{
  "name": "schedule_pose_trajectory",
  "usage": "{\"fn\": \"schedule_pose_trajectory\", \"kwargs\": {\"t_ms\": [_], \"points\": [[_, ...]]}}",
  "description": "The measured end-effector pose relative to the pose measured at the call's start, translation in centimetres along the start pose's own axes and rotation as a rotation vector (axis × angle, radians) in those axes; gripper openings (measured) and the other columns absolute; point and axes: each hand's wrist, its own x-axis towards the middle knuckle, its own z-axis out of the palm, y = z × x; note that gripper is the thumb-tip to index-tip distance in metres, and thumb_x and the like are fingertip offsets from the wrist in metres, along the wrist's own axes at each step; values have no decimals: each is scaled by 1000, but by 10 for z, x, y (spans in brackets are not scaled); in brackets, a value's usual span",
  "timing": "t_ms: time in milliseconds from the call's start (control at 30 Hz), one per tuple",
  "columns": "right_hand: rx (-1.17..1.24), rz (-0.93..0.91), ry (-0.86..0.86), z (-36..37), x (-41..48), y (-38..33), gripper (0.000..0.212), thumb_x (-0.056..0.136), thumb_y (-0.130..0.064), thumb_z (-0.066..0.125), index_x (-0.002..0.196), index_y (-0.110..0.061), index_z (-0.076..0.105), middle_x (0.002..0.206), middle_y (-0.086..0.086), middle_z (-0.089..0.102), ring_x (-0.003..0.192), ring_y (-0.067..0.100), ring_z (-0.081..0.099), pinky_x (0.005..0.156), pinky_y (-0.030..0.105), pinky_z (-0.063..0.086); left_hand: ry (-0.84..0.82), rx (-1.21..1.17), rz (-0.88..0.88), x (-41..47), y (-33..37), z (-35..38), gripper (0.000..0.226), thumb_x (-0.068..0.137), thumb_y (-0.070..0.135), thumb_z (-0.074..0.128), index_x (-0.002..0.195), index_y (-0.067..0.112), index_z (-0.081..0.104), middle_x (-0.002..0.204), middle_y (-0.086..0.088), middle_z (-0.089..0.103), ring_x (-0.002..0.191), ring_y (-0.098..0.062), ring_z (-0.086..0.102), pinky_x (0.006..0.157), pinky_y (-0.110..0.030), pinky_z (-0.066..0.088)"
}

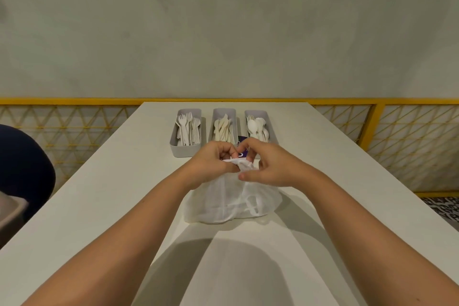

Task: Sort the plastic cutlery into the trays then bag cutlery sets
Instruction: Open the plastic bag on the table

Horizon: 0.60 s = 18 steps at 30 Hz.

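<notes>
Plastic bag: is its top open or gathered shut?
Gathered shut: left hand and right hand pinch the bunched top of the plastic bag; whether knotted, cannot tell.

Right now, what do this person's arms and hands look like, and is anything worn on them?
No sleeves show anywhere up to the frame's edge. The left hand and right hand wear no gloves, and no watch, bracelet or ring is visible.

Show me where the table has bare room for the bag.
Bare table lies left of the fork tray, right of the spoon tray, and between bag and near edge. Crowded: left hand and right hand grip the bag top just before the middle tray.
</notes>
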Motion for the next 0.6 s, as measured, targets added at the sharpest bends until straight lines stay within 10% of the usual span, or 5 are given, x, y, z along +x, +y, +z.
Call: {"fn": "schedule_pose_trajectory", "kwargs": {"t_ms": [200,300,433,600], "points": [[-444,-25,342,-2,6,-4,11,85,-9,56,91,-12,66,87,-5,42,74,18,43,62,27,35,-166,57,-3,-2,-1,-2,13,77,5,72,76,17,68,70,-4,54,70,-17,47,70,-29,37],[-185,-201,682,-3,6,-8,21,80,6,55,88,-9,67,87,-4,40,70,16,46,57,21,35,-234,86,-29,-3,-1,0,6,80,10,71,85,11,71,82,-2,63,81,-15,56,82,-30,43],[235,-437,532,1,-2,-19,67,83,12,45,132,-35,38,132,-3,45,125,8,45,101,12,37,-137,-3,-23,-2,3,2,36,73,40,71,92,9,68,90,-10,63,87,-19,56,86,-34,43],[403,-95,401,6,-1,1,65,80,15,50,132,-22,38,109,0,53,100,11,54,76,8,45,-16,-325,45,-3,11,-1,8,74,13,72,79,17,67,85,-3,65,85,-19,61,85,-31,48]]}}
